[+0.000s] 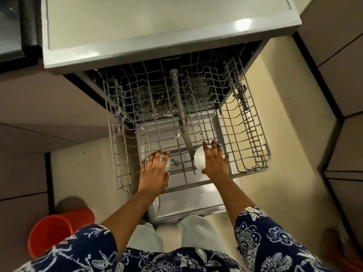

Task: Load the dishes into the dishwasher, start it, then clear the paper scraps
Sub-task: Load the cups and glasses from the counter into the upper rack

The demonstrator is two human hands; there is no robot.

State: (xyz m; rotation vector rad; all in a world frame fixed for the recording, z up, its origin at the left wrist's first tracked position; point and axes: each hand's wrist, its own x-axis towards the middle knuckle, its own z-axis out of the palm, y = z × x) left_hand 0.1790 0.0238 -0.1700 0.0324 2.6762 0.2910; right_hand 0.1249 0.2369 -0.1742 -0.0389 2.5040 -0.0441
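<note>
1. The dishwasher door [186,210] lies open at lower centre of the frame, and the upper rack [252,134] is pulled out over it.
2. The left hand [155,170] is at the rack's near left. Its fingers are spread and nearly straight over a white left dish [167,166] that sits in the rack. Whether they grip it or only rest on it I cannot tell.
3. The right hand [214,161] is at centre, just right of the other. Its fingers are fanned over a white right dish [198,158], with the thumb at the dish's near side. Here too I cannot tell a grip from a light touch.
4. Both dishes are inside the rack, in its near half and well apart. The rest of the rack's wires look bare.
5. The tub behind the rack, at upper centre, is too dark to show what it holds.
6. My judgement is that loading is at an early stage, with these two pieces just being seated.
7. Still to do: any further dishes, pushing the rack in, closing the door and starting the machine.
8. No paper scraps are clearly in view. A small white speck [178,135] shows through the wires at centre, but what it is I cannot tell.
9. A red bucket [49,232] lies at lower left and a counter [157,26] runs across the top.
</note>
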